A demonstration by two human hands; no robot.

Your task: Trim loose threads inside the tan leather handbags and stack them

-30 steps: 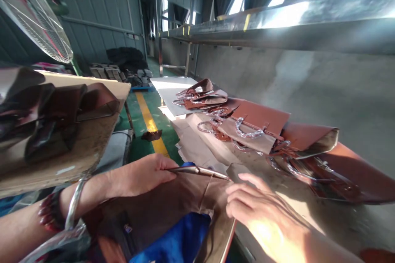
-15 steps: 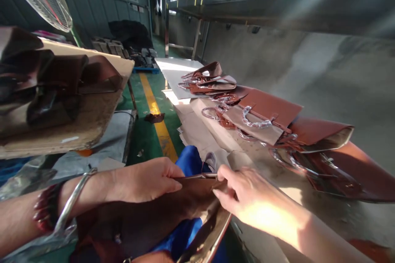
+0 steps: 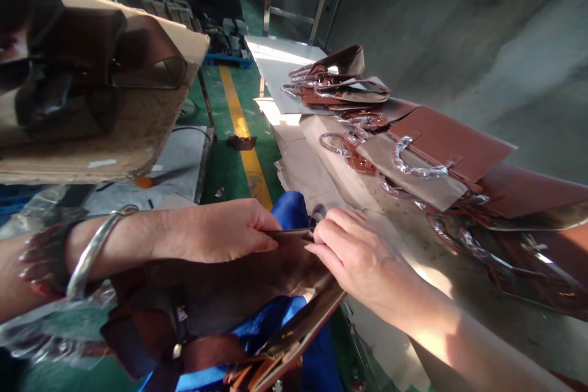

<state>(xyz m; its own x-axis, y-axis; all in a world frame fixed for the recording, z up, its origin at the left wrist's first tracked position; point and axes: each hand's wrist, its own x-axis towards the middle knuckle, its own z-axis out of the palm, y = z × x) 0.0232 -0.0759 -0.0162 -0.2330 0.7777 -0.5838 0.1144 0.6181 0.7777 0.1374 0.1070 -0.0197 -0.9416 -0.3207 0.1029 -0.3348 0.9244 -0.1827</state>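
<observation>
A brown handbag (image 3: 211, 294) lies open across my lap, over blue cloth (image 3: 294, 208). My left hand (image 3: 229, 229) grips its far rim, thumb on the near side and fingers hidden behind. Close by on the right, my right hand (image 3: 344, 245) pinches the same rim near the bag's corner. A strap with a metal fitting (image 3: 181, 324) hangs at the bag's near side. Clear plastic wrap (image 3: 59, 324) sits below my left wrist, partly around a handle.
Several brown handbags (image 3: 459, 141) with plastic-wrapped handles lie on cardboard (image 3: 307, 165) to the right. More brown bags (image 3: 147, 52) rest on a board-topped table (image 3: 138, 147) at left. A yellow line (image 3: 239, 116) crosses the green floor, with a dark scrap (image 3: 241, 143) on it.
The view has tilted down and shifted left. My right hand has closed in on the rim, its fingers more curled. More of the bag's strap and near side now shows.
</observation>
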